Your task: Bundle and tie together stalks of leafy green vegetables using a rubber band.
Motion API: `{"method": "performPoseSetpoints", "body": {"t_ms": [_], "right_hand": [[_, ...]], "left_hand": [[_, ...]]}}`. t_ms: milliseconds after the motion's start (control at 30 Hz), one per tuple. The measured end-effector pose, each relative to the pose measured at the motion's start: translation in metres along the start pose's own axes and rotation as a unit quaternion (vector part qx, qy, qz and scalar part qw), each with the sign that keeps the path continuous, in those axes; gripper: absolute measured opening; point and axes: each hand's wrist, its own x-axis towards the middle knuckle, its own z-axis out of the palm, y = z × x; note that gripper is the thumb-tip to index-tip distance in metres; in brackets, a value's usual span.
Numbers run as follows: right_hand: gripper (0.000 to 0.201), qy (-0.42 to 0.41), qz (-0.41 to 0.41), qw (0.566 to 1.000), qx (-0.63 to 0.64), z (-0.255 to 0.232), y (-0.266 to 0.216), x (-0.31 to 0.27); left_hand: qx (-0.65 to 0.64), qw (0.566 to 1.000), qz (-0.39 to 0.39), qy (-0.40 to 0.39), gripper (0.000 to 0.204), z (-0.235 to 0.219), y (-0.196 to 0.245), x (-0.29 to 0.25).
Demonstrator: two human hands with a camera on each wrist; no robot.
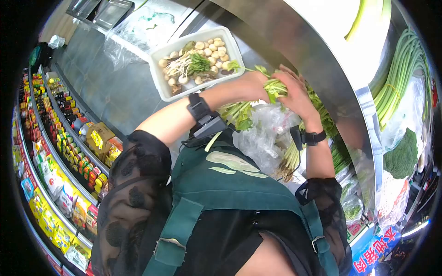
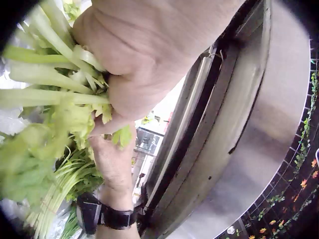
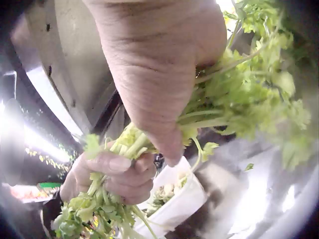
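Note:
Both my hands grip a bunch of leafy celery (image 1: 275, 87) close together, over the counter by the metal edge. My left hand (image 1: 253, 86) has its fingers curled round the stalks, as the right wrist view shows, with leaves (image 3: 75, 219) hanging below the fist. Right beside it, my right hand (image 1: 297, 93) holds the same bunch, and more leafy stems (image 3: 239, 94) spread from its far side. Pale stalks (image 2: 45, 74) fan out beyond my left hand in the left wrist view. A small loose leaf (image 3: 249, 167) shows apart from the bunch.
A white tray (image 1: 156, 78) of mushrooms and sprouts stands to the left. Crumpled clear plastic bags (image 1: 264, 138) and more bundled greens (image 1: 290, 161) lie close before the body. A curved metal panel (image 1: 340, 69) borders the right side; scallions (image 1: 400, 78) and broccoli (image 1: 401, 154) lie beyond it.

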Motion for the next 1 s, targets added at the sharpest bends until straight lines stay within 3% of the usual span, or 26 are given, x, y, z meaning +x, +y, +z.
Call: {"method": "performPoseSetpoints", "body": {"t_ms": [33, 67, 100, 167, 200, 233, 267, 300, 333, 400, 433, 467, 500, 533, 567, 600, 667, 700, 733, 767, 800, 833, 900, 933, 967, 1000], "right_hand": [[0.056, -0.012, 0.105, 0.979, 0.172, 0.004, 0.001, 0.000], [0.054, -0.024, 0.207, 0.918, 0.337, 0.004, -0.004, 0.003], [0.054, -0.026, 0.205, 0.918, 0.338, 0.006, -0.011, 0.008], [0.046, 0.109, 0.247, 0.862, 0.429, 0.014, -0.037, 0.022], [0.060, 0.132, 0.263, 0.829, 0.475, 0.016, -0.050, 0.029], [0.060, 0.131, 0.262, 0.831, 0.473, 0.022, -0.061, 0.039], [0.068, 0.163, 0.217, 0.754, 0.598, 0.029, -0.072, 0.048], [0.078, 0.190, 0.167, 0.658, 0.710, 0.035, -0.081, 0.057], [0.078, 0.188, 0.168, 0.658, 0.709, 0.038, -0.086, 0.065], [0.088, 0.179, 0.113, 0.775, 0.595, 0.037, -0.093, 0.086], [0.088, 0.181, 0.114, 0.775, 0.595, 0.037, -0.097, 0.094], [0.087, 0.166, 0.147, 0.797, 0.562, 0.037, -0.099, 0.103], [0.085, 0.151, 0.181, 0.815, 0.529, 0.038, -0.104, 0.112], [0.059, 0.186, 0.198, 0.812, 0.516, 0.041, -0.111, 0.120], [0.059, 0.192, 0.202, 0.809, 0.518, 0.047, -0.115, 0.130], [0.054, 0.233, 0.207, 0.758, 0.573, 0.054, -0.117, 0.142], [0.042, 0.330, 0.223, 0.639, 0.658, 0.065, -0.126, 0.169], [0.042, 0.341, 0.224, 0.633, 0.658, 0.077, -0.126, 0.184], [0.043, 0.390, 0.219, 0.564, 0.694, 0.092, -0.123, 0.199], [0.044, 0.438, 0.212, 0.489, 0.724, 0.103, -0.122, 0.208], [0.049, 0.429, 0.210, 0.534, 0.698, 0.109, -0.127, 0.211], [0.049, 0.441, 0.211, 0.528, 0.695, 0.114, -0.131, 0.212], [0.053, 0.397, 0.239, 0.395, 0.793, 0.126, -0.138, 0.209], [0.057, 0.356, 0.212, 0.401, 0.817, 0.128, -0.135, 0.203], [0.060, 0.345, 0.206, 0.446, 0.800, 0.130, -0.133, 0.199], [0.060, 0.351, 0.208, 0.444, 0.798, 0.133, -0.132, 0.198]], "left_hand": [[-0.052, 0.997, -0.023, -0.044, 0.038, -0.011, 0.004, -0.006], [-0.034, 0.999, -0.027, 0.006, 0.033, -0.019, 0.016, -0.018], [-0.034, 0.999, -0.028, 0.007, 0.033, -0.021, 0.012, -0.021], [-0.068, 0.960, 0.141, 0.234, 0.037, -0.019, 0.005, -0.024], [-0.076, 0.942, 0.140, 0.296, 0.041, -0.019, 0.005, -0.021], [-0.077, 0.941, 0.142, 0.297, 0.041, -0.018, 0.005, -0.019], [-0.264, 0.904, 0.130, 0.310, 0.042, -0.018, 0.009, -0.021], [-0.442, 0.834, 0.114, 0.312, 0.044, -0.019, 0.010, -0.023], [-0.432, 0.827, 0.130, 0.336, 0.043, -0.023, 0.006, -0.023], [-0.487, 0.805, 0.132, 0.312, 0.044, -0.037, 0.005, -0.031], [-0.539, 0.781, 0.132, 0.286, 0.046, -0.046, 0.003, -0.035], [-0.527, 0.815, 0.110, 0.216, 0.052, -0.062, 0.001, -0.042], [-0.525, 0.817, 0.108, 0.212, 0.052, -0.077, 0.000, -0.049], [-0.505, 0.835, 0.088, 0.200, 0.057, -0.090, 0.000, -0.056], [-0.483, 0.853, 0.069, 0.187, 0.062, -0.102, 0.000, -0.063], [-0.479, 0.857, 0.066, 0.179, 0.062, -0.113, 0.003, -0.071], [-0.291, 0.940, 0.064, 0.166, 0.086, -0.132, 0.006, -0.086], [-0.285, 0.944, 0.064, 0.157, 0.086, -0.137, -0.007, -0.087], [-0.114, 0.978, 0.100, 0.145, 0.093, -0.142, -0.027, -0.084], [0.060, 0.981, 0.135, 0.127, 0.099, -0.147, -0.042, -0.083], [0.052, 0.984, 0.119, 0.118, 0.104, -0.151, -0.047, -0.085], [0.057, 0.985, 0.123, 0.106, 0.104, -0.159, -0.053, -0.085], [-0.001, 0.997, 0.078, -0.023, 0.110, -0.176, -0.066, -0.084], [0.042, 0.996, 0.081, -0.020, 0.110, -0.179, -0.075, -0.080], [0.083, 0.993, 0.084, -0.016, 0.110, -0.177, -0.082, -0.076], [0.083, 0.993, 0.085, -0.022, 0.110, -0.178, -0.089, -0.073]]}}
